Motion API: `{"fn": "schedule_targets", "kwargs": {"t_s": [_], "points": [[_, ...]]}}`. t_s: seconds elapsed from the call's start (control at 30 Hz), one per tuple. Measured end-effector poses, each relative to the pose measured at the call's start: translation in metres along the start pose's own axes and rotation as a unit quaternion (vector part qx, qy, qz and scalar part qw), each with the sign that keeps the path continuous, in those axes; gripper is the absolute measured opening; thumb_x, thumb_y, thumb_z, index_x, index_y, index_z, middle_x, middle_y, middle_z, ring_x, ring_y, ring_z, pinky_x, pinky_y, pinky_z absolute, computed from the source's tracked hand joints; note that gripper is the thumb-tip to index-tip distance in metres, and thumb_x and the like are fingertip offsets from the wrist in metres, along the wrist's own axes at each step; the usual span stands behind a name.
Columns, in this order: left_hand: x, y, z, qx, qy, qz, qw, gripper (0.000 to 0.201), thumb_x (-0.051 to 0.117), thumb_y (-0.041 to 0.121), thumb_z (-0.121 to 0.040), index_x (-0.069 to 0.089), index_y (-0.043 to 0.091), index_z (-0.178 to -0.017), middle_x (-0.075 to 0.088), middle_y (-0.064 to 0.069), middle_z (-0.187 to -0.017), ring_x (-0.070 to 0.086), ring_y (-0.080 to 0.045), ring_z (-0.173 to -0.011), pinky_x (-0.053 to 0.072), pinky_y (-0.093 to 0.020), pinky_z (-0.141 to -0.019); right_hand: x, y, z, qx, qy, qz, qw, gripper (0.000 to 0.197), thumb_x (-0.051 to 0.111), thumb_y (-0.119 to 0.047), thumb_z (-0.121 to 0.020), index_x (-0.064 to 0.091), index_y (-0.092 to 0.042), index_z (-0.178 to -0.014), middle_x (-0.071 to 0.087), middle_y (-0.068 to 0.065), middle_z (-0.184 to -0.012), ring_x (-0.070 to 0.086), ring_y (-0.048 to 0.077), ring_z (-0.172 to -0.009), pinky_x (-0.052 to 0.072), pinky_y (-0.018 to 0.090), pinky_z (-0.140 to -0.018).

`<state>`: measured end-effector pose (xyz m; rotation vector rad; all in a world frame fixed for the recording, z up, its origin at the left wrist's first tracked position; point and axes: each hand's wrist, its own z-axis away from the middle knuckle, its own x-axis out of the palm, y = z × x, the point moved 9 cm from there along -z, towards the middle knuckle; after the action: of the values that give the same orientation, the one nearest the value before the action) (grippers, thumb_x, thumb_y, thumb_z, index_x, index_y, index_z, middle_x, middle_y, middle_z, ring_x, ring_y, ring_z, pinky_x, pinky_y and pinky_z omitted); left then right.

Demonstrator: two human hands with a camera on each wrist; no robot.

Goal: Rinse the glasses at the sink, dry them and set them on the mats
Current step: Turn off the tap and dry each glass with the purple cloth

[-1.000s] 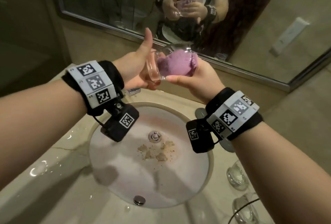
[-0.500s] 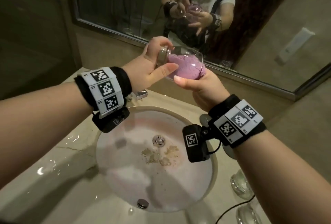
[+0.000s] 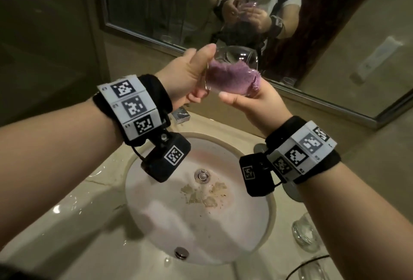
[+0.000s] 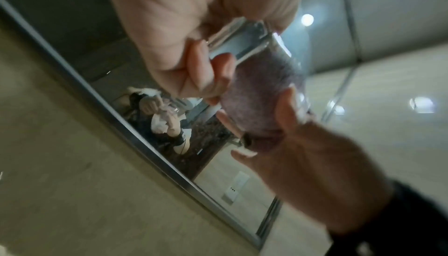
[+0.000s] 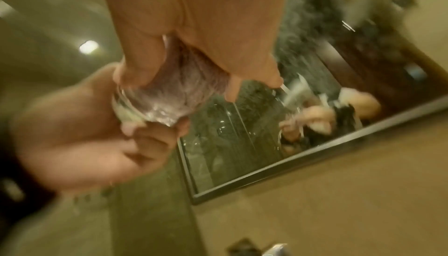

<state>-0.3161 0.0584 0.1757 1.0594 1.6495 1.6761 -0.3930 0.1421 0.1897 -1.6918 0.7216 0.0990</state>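
- My left hand (image 3: 185, 78) grips the glass (image 3: 232, 67) at its thick base end, thumb on top, fingers curled under; glass lies on its side, mouth to my right
- My right hand (image 3: 254, 100) holds the mouth end from below, thumb along the near wall, fingers out of sight behind; whether they go inside I cannot tell
- Purple cloth (image 3: 230, 76) is stuffed inside the glass, filling its lower half, a frayed edge poking out at the mouth by my right hand
- Glass is held in the air between both hands, above the back of the sink (image 3: 138, 201), in front of the mirror (image 3: 156, 11)
- Left wrist view: left fingers (image 4: 206, 72) pinch the heavy base of the glass (image 4: 244, 43), cloth (image 4: 257, 97) showing purple-grey through the wall, right hand (image 4: 303, 154) under it
- Right wrist view is blurred: glass (image 5: 150, 104) with cloth (image 5: 189, 72) inside, right hand (image 5: 194, 20) over it, left hand (image 5: 84, 135) cupping the base
- Glass is clear, short, thick-bottomed, upper wall showing reflections
- Two more glasses stand on the counter right of the sink, one (image 3: 306, 235) near the basin, another (image 3: 312, 270) cut by the frame edge
- Sink has brown specks near the drain (image 3: 202, 175)
- Versus half a second ago: left thumb now lies on top of the glass rather than the fingers wrapping over the base; glass has turned, more clear wall shows above the cloth; hands sit about the same place over the sink
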Motion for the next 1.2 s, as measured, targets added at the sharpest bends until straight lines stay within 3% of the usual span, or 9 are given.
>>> {"fn": "schedule_targets", "kwargs": {"t_s": [0.13, 0.27, 0.37, 0.57, 0.73, 0.87, 0.93, 1.13, 1.2], "points": [[0.004, 0.039, 0.009, 0.181, 0.02, -0.272, 0.945, 0.047, 0.047, 0.051, -0.079, 0.033, 0.02, -0.111, 0.044, 0.007, -0.088, 0.05, 0.004, -0.071, 0.041, -0.011, -0.064, 0.009, -0.009, 0.004, 0.033, -0.069, -0.196, 0.978, 0.072, 0.072, -0.02, -0.078, 0.039, 0.01, -0.135, 0.045, 0.031, -0.137, 0.044, 0.041, -0.129, 0.03, 0.052, -0.113], [0.01, 0.055, 0.011, 0.271, -0.002, -0.354, 0.895, 0.059, 0.043, 0.055, -0.075, 0.031, 0.016, -0.118, 0.046, -0.001, -0.091, 0.051, 0.003, -0.069, 0.041, -0.008, -0.062, -0.003, -0.012, 0.004, 0.052, -0.036, -0.22, 0.973, 0.062, 0.067, -0.018, -0.072, 0.049, 0.002, -0.128, 0.062, 0.016, -0.121, 0.058, 0.025, -0.116, 0.04, 0.042, -0.107], [0.007, 0.035, 0.0, 0.152, -0.041, -0.239, 0.958, 0.074, 0.047, 0.072, -0.073, 0.027, 0.02, -0.121, 0.047, 0.0, -0.092, 0.053, 0.002, -0.059, 0.045, -0.015, -0.053, -0.011, -0.02, 0.001, 0.035, -0.014, -0.226, 0.973, 0.055, 0.064, -0.012, -0.07, 0.05, 0.002, -0.122, 0.067, 0.003, -0.103, 0.065, 0.006, -0.09, 0.051, 0.016, -0.077], [0.02, -0.007, -0.006, -0.11, -0.107, 0.019, 0.988, 0.092, 0.009, 0.081, -0.078, 0.054, 0.014, -0.123, 0.057, -0.003, -0.085, 0.035, -0.008, -0.045, 0.029, -0.016, -0.038, -0.005, -0.01, 0.0, 0.043, 0.0, -0.143, 0.989, 0.065, 0.071, -0.018, -0.075, 0.046, 0.005, -0.131, 0.061, 0.013, -0.122, 0.061, 0.02, -0.112, 0.048, 0.031, -0.099], [-0.007, 0.012, -0.011, 0.074, 0.064, -0.14, 0.985, 0.044, 0.033, 0.06, -0.084, 0.042, 0.02, -0.1, 0.045, 0.001, -0.072, 0.04, -0.011, -0.05, 0.031, -0.022, -0.044, -0.001, -0.003, -0.001, 0.063, -0.028, -0.194, 0.979, 0.032, 0.061, -0.004, -0.083, 0.055, -0.004, -0.115, 0.071, -0.006, -0.092, 0.066, 0.002, -0.087, 0.048, 0.012, -0.074], [0.006, 0.038, -0.003, 0.239, 0.031, -0.337, 0.91, 0.066, 0.038, 0.059, -0.076, 0.034, 0.014, -0.123, 0.044, 0.007, -0.09, 0.048, -0.003, -0.075, 0.042, -0.016, -0.062, 0.001, -0.003, 0.002, 0.087, -0.047, -0.277, 0.956, 0.038, 0.062, -0.004, -0.082, 0.053, -0.001, -0.119, 0.066, 0.001, -0.086, 0.064, 0.003, -0.069, 0.047, 0.013, -0.057], [0.007, 0.04, -0.004, 0.263, 0.013, -0.333, 0.905, 0.068, 0.038, 0.061, -0.075, 0.033, 0.013, -0.124, 0.044, 0.005, -0.094, 0.05, -0.003, -0.077, 0.043, -0.015, -0.061, 0.001, -0.002, -0.001, 0.089, -0.028, -0.259, 0.961, 0.062, 0.08, -0.016, -0.067, 0.053, -0.003, -0.122, 0.065, 0.003, -0.095, 0.063, 0.01, -0.08, 0.046, 0.02, -0.071], [0.024, -0.012, -0.012, -0.042, -0.138, -0.056, 0.988, 0.099, 0.007, 0.086, -0.068, 0.044, 0.018, -0.13, 0.054, -0.005, -0.09, 0.044, -0.011, -0.054, 0.037, -0.019, -0.043, -0.02, -0.01, 0.001, -0.003, 0.033, -0.026, 0.999, 0.059, 0.072, -0.025, -0.079, 0.049, -0.002, -0.129, 0.061, 0.007, -0.12, 0.058, 0.015, -0.113, 0.045, 0.03, -0.101], [0.028, -0.017, -0.008, -0.106, -0.157, 0.026, 0.982, 0.102, -0.005, 0.083, -0.071, 0.055, 0.019, -0.12, 0.054, -0.004, -0.08, 0.036, -0.01, -0.05, 0.026, -0.017, -0.042, -0.019, -0.01, 0.005, -0.058, 0.026, 0.172, 0.983, 0.069, 0.065, -0.048, -0.076, 0.051, -0.007, -0.13, 0.052, 0.013, -0.136, 0.042, 0.022, -0.133, 0.015, 0.044, -0.118]]}}
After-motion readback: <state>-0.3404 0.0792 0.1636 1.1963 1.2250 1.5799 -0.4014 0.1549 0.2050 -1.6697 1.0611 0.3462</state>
